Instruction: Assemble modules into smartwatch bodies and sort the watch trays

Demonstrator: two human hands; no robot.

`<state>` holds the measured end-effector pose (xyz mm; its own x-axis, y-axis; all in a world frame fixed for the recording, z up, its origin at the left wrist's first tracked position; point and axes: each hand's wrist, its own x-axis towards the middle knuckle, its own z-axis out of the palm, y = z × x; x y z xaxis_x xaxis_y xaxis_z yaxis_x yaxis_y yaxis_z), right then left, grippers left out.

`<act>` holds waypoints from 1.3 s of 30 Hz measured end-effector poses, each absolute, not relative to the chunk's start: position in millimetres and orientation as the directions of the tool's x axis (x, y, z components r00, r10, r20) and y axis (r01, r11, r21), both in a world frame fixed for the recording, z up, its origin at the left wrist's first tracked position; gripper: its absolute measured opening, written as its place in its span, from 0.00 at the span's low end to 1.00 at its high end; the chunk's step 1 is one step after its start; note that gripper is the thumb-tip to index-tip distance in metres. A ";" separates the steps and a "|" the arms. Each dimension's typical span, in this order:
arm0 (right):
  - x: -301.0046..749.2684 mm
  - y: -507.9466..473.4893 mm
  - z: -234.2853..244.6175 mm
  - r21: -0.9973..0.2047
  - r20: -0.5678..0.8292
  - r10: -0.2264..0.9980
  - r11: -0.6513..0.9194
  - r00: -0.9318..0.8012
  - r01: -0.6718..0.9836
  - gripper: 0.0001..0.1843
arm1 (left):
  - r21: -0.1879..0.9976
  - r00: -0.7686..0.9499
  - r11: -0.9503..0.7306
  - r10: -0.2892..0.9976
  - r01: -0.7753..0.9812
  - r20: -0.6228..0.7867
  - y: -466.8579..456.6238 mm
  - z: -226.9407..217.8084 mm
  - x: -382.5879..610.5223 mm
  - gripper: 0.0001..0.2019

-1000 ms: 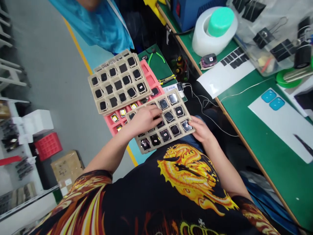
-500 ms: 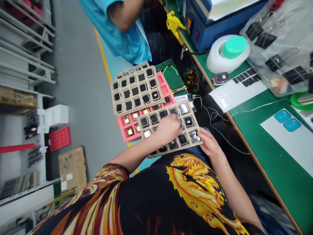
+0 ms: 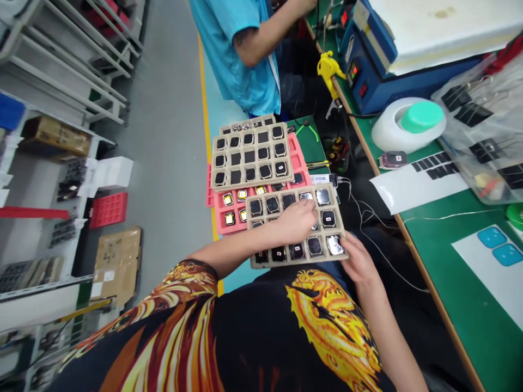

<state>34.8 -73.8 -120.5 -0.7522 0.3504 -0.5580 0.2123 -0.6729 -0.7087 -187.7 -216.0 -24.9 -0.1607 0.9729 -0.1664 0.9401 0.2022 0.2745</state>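
A beige compartment tray [image 3: 300,262] of square smartwatch cases lies across my lap. My right hand [image 3: 359,260] grips its right edge, thumb on top. Over the middle of the tray, my left hand [image 3: 295,222] has its fingers curled down together, beside a shiny watch case [image 3: 306,196] in the far row. Whatever the fingertips pinch is hidden under them. Another watch case [image 3: 328,218] with a small white-and-red label sits right of the fingers. The left forearm and hand cover several compartments.
Beyond lies a second beige tray [image 3: 215,177] of watch cases, above pink trays [image 3: 220,223]. To the right runs a green bench [image 3: 433,234] with a tape roll [image 3: 384,130], a blue machine [image 3: 379,81] and a white cable [image 3: 362,218]. A co-worker in a blue shirt [image 3: 232,60] sits ahead.
The whole view has shifted, so the trays and bench appear further right and slightly lower. My left hand stays curled over the tray, my right on its edge. The co-worker's forearm and hand now show.
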 end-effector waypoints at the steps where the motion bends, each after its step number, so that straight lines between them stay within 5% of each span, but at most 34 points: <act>1: 35.0 -74.3 -120.7 -0.705 -0.561 0.352 -0.677 -0.750 0.210 0.23 | 0.291 -0.166 0.209 0.972 0.933 -0.167 -215.7 -26.3 -186.7 0.13; 9: 36.0 -74.2 -123.2 -0.671 -0.574 0.333 -0.715 -0.748 0.196 0.22 | 0.480 -0.224 0.271 0.962 0.835 -0.154 -229.8 -1.3 -221.0 0.14; 16: 37.3 -74.8 -129.1 -0.658 -0.573 0.319 -0.729 -0.755 0.191 0.23 | 0.347 -0.644 0.609 0.765 0.713 -0.017 -276.0 24.5 -349.3 0.15; 25: 34.9 -77.2 -128.0 -0.662 -0.558 0.331 -0.731 -0.761 0.168 0.24 | 0.344 -0.735 0.711 0.673 0.613 -0.082 -298.7 -15.7 -429.8 0.20; 28: 32.9 -79.3 -126.4 -0.661 -0.549 0.333 -0.734 -0.767 0.154 0.23 | 0.383 -0.748 0.684 0.663 0.621 0.029 -289.1 -20.9 -413.7 0.18; 33: 31.1 -81.5 -125.9 -0.646 -0.521 0.317 -0.753 -0.793 0.124 0.20 | 0.465 -0.544 0.432 0.827 0.773 0.137 -238.2 -25.5 -327.1 0.11; 39: 33.1 -82.5 -125.8 -0.650 -0.528 0.325 -0.749 -0.785 0.127 0.21 | 0.326 -0.190 0.201 0.980 0.924 -0.065 -176.8 -32.2 -248.3 0.16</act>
